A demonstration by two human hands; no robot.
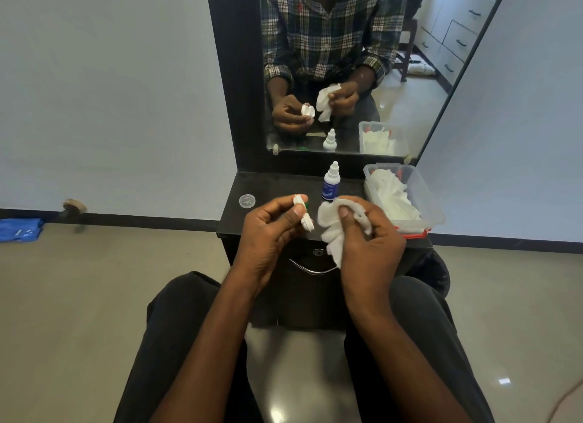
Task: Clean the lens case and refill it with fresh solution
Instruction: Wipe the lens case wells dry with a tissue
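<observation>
up close, left hand (pixel 268 230) fingers pinch the white lens case (pixel 304 216) edge-on; right hand (pixel 369 242) fingers clutch crumpled tissue (pixel 331 230).

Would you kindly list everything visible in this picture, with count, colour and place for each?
lens case: one, white, in the left hand
tissue: one, white, crumpled in the right hand
solution bottle: one, white with blue label, upright on the shelf
clear lid: one, transparent, shelf's left part
plastic box: one, clear, holding white tissues, shelf's right side
shelf: one, black, below the mirror
mirror: one, black-framed, behind the shelf
blue cloth: one, on the floor, far left
left hand: one, grips the case
right hand: one, holds the tissue
</observation>
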